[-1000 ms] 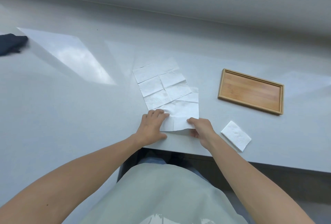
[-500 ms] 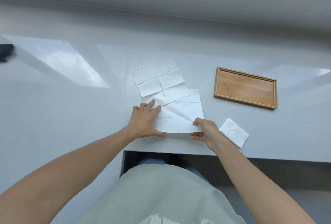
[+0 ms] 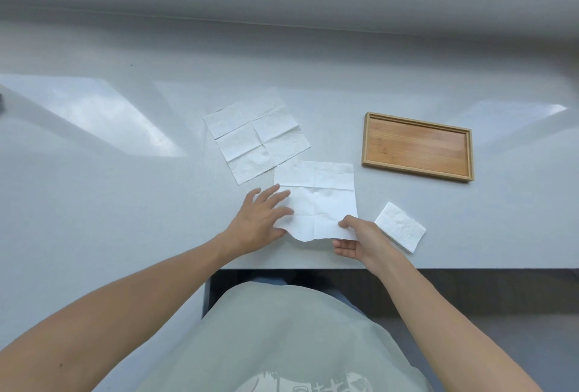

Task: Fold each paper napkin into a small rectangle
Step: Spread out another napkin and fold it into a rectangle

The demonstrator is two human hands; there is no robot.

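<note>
Napkin (image 3: 316, 200): unfolded, flat before me. My left hand (image 3: 261, 219), fingers spread, presses its left edge. My right hand (image 3: 357, 236) pinches the near right corner, nearest for folding.

No readable text anywhere in view.

The only marking is a pale printed design on the front of the person's shirt (image 3: 313, 387), cut off by the bottom edge of the head view; it may include characters, but too little shows to read any letter, number or brand.
</note>
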